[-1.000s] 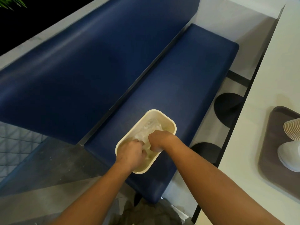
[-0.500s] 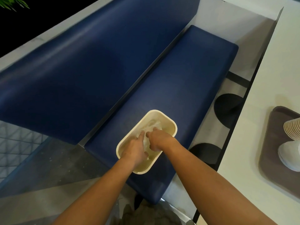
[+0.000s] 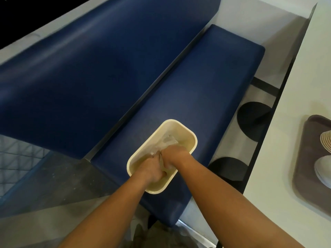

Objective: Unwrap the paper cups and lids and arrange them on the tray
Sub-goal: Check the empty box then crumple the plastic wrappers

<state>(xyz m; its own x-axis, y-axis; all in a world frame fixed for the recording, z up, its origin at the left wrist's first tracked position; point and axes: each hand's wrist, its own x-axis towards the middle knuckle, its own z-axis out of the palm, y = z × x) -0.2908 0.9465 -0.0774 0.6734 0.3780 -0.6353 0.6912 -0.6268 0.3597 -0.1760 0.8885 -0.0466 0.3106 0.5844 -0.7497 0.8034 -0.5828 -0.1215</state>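
Both fists, left hand [image 3: 152, 169] and right hand [image 3: 172, 154], clench the crumpled clear wrapper [image 3: 166, 143] inside the cream bin [image 3: 194, 138]. Pressing it deep before letting go should stop the film springing out. Right of the bin, well apart, the tray [image 3: 304, 154] carries paper cups [image 3: 326, 141] and lids [image 3: 323, 171]; the table [image 3: 313, 77] edge lies between.

No text, label, brand or number is legible: the cream bin [image 3: 179, 122], the brown tray [image 3: 307, 149] to its right and the stacked cups [image 3: 326, 142] show no readable marks
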